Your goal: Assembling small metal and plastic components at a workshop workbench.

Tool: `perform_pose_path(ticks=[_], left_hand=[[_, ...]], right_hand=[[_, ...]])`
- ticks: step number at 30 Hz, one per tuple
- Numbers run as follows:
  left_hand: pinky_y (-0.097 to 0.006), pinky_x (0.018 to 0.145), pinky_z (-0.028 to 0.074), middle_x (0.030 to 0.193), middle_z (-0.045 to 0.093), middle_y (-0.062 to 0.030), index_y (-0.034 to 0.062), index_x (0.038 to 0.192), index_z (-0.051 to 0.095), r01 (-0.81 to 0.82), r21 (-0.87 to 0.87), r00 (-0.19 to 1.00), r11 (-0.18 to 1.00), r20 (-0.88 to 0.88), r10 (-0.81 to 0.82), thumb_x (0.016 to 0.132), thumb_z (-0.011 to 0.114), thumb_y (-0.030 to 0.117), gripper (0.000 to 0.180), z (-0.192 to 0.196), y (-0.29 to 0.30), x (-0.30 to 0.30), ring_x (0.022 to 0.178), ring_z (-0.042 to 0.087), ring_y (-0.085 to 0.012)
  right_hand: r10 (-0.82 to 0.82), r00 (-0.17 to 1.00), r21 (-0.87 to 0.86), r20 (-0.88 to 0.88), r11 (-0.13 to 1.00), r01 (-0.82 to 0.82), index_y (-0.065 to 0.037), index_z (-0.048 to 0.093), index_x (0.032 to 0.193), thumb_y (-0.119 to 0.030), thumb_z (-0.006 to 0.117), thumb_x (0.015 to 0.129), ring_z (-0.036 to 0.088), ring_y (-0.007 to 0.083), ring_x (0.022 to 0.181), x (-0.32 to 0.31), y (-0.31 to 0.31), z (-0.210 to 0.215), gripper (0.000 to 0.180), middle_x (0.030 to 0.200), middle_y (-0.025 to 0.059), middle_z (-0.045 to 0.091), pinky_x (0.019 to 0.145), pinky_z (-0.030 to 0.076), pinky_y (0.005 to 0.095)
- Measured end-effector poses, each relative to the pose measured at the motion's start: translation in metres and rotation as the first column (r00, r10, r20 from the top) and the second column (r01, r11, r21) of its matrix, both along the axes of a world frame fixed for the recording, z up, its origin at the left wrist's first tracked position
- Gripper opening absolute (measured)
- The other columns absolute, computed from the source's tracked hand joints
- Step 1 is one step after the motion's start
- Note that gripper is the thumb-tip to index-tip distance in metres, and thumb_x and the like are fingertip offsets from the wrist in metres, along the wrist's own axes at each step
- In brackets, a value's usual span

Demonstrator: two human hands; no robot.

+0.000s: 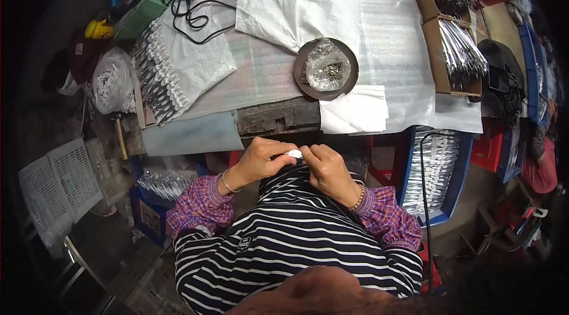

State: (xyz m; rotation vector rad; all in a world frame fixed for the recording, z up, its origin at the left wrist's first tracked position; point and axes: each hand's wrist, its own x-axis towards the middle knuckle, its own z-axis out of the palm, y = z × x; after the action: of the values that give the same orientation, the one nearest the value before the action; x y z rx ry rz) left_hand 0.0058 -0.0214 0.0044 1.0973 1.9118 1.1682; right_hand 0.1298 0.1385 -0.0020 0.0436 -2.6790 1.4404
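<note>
In front of my body, just off the near edge of the worktable [278, 116], I hold a small white part [294, 153] between both hands. My left hand [259, 161] pinches it between thumb and fingers. Curled fingers of my right hand [328, 172] close on its other end, where a dark bit shows. My fingertips hide most of its shape, so its exact kind cannot be told. Beyond my hands, a brown round bowl [354, 69] contains a clear plastic bag [325, 60] with small metal pieces in it. Folded white sheets [355, 110] lie beside the bowl.
At the left, white-and-dark parts [157, 72] are lined up near a black cable [195, 18]. Cardboard boxes [438, 48] of slim metal pieces stand at the right. Below the table, a blue crate [464, 161] holds similar pieces. Another person [540, 164] is at far right.
</note>
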Motion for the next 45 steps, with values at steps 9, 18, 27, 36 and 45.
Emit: perform_pose_path(ticks=[9,18,27,36,45], left_hand=[[-0.029,0.053,0.048,0.072,0.067,-0.0113,0.0015,0.090,0.068,-0.098,0.085,0.976,0.992,-0.185,0.113,0.072,0.070,0.009,0.020,0.002,0.007,-0.001,0.058,0.064,-0.0222],[-0.028,0.052,0.048,0.070,0.067,-0.0098,0.0032,0.092,0.069,0.001,0.010,0.999,1.000,-0.043,-0.001,0.074,0.069,0.010,0.019,0.005,0.007,-0.015,0.057,0.064,-0.0207],[-0.027,0.055,0.047,0.078,0.067,-0.0093,0.0033,0.098,0.068,-0.039,-0.003,0.997,0.999,-0.060,0.039,0.072,0.071,0.005,0.027,0.015,0.017,-0.018,0.062,0.062,-0.0172],[-0.034,0.066,0.047,0.084,0.062,-0.0101,0.0035,0.090,0.066,0.010,0.195,0.871,0.981,-0.483,0.088,0.071,0.066,-0.002,0.019,0.035,0.098,-0.058,0.076,0.059,-0.0277],[-0.037,0.069,0.046,0.086,0.056,-0.0076,0.0059,0.091,0.064,0.080,0.039,0.721,0.996,-0.693,-0.031,0.072,0.064,0.003,0.019,0.016,0.143,-0.070,0.082,0.053,-0.0287]], right_hand=[[-0.027,1.000,0.087,0.011,0.996,0.026,0.003,0.052,0.106,0.004,0.059,0.064,0.053,0.0275,0.071,-0.006,0.004,0.010,0.043,0.077,0.0117,0.050,0.062,0.046,0.0369],[-0.019,0.999,0.085,-0.041,0.996,0.022,0.003,0.054,0.110,0.004,0.061,0.065,0.053,0.0270,0.069,-0.006,0.008,0.007,0.046,0.079,0.0114,0.052,0.061,0.045,0.0358],[-0.092,0.996,-0.061,-0.014,0.994,0.091,0.002,0.057,0.105,0.000,0.063,0.075,0.056,0.0285,0.066,-0.005,0.014,0.002,0.030,0.074,0.0126,0.054,0.058,0.045,0.0360],[-0.184,0.945,-0.429,0.269,0.856,0.289,0.001,0.062,0.090,-0.009,0.065,0.078,0.060,0.0298,0.061,0.008,0.023,-0.002,0.016,0.074,0.0173,0.061,0.054,0.045,0.0322],[-0.203,0.957,-0.472,0.208,0.836,0.280,0.001,0.062,0.094,-0.015,0.063,0.080,0.062,0.0337,0.063,0.016,0.018,-0.016,0.021,0.070,0.0191,0.061,0.056,0.048,0.0370]])
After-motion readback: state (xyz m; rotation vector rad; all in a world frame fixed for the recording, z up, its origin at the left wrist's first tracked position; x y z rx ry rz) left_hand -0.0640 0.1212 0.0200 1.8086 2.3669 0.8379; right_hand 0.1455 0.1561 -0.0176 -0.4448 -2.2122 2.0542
